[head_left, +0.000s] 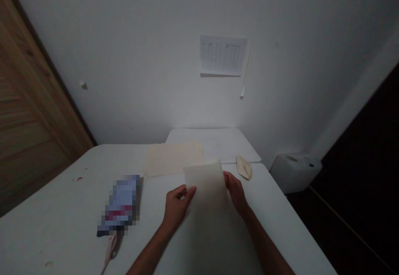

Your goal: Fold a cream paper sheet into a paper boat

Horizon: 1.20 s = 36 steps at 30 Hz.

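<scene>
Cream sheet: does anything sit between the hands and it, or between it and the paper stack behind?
Nothing visible. The left hand and right hand grip the cream sheet by its side edges, and nothing lies between it and the paper stack.

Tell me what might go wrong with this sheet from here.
1. The left hand and right hand pinch the cream sheet only at its far corners; an uneven pull may crease or skew it.
2. The small folded paper piece lies near the right edge of the table, close to the right hand; a sweep could knock it off.
3. The stack of sheets just beyond could get nudged out of line.
</scene>
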{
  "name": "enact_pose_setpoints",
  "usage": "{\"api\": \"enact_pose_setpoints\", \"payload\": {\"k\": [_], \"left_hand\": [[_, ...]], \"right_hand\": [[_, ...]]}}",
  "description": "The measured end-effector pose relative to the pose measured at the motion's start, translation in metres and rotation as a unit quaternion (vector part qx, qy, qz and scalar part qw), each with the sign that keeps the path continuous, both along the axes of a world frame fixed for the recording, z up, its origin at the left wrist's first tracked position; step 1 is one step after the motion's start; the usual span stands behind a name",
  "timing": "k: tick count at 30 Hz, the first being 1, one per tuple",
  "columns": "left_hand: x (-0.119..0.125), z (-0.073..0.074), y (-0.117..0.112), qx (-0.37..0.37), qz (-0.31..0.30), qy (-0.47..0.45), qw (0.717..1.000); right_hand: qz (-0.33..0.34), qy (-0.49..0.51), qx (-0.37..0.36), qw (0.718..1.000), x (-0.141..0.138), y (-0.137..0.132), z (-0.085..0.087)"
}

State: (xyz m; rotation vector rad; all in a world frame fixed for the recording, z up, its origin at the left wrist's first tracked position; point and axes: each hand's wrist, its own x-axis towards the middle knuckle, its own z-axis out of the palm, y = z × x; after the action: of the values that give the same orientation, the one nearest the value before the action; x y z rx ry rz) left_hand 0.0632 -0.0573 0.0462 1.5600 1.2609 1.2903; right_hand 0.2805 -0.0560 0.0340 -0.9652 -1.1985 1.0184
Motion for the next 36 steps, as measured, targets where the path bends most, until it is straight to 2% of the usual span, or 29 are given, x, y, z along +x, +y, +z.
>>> {"api": "enact_pose_setpoints", "payload": {"k": [6, 10, 13, 22, 33, 36], "left_hand": [[0.008, -0.01, 0.005, -0.121, -0.033, -0.12, 0.985], [0.013, -0.009, 0.001, -0.142, -0.067, -0.168, 0.973], [0.012, -0.01, 0.002, -0.141, -0.069, -0.186, 0.97], [0.007, -0.026, 0.011, -0.143, -0.062, -0.184, 0.971], [0.005, -0.025, 0.012, -0.138, -0.022, -0.162, 0.977], [0.008, -0.025, 0.009, -0.149, -0.034, -0.159, 0.975]], "right_hand": [[0.04, 0.02, -0.053, 0.998, -0.002, -0.002, -0.003], [0.046, 0.007, -0.095, 0.994, -0.004, -0.002, -0.007], [0.047, -0.01, -0.108, 0.993, -0.003, -0.003, -0.009], [0.051, -0.078, -0.127, 0.988, -0.002, -0.001, -0.02], [0.102, -0.05, -0.117, 0.987, -0.002, -0.005, -0.016], [0.074, -0.033, -0.119, 0.99, -0.003, -0.004, -0.015]]}}
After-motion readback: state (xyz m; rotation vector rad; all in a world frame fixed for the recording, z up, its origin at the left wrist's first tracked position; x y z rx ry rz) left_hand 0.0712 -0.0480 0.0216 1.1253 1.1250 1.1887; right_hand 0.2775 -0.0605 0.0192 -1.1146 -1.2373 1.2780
